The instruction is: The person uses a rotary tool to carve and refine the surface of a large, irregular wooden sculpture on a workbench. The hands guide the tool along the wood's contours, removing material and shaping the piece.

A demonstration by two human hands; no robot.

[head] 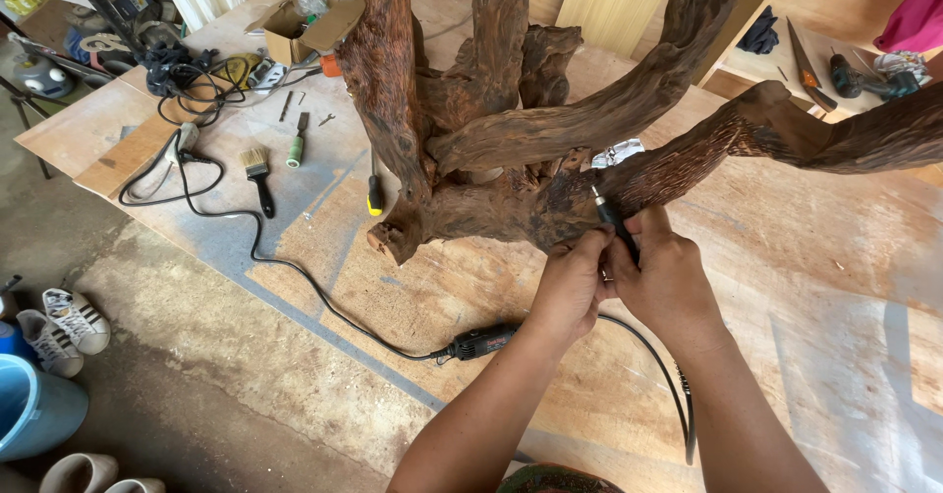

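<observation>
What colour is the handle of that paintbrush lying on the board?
Black, with pale bristles; the paintbrush shows clearly in the head view, left of the wood.

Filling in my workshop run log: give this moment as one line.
left hand: steadies handpiece | right hand: grips rotary-tool handpiece | tip: on driftwood root sculpture | rotary tool body: lying on plywood table

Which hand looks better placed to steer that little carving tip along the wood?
Probably the right hand: it grips the black handpiece like a pen, its tip against the root wood. The left hand only steadies it from the side.
</observation>
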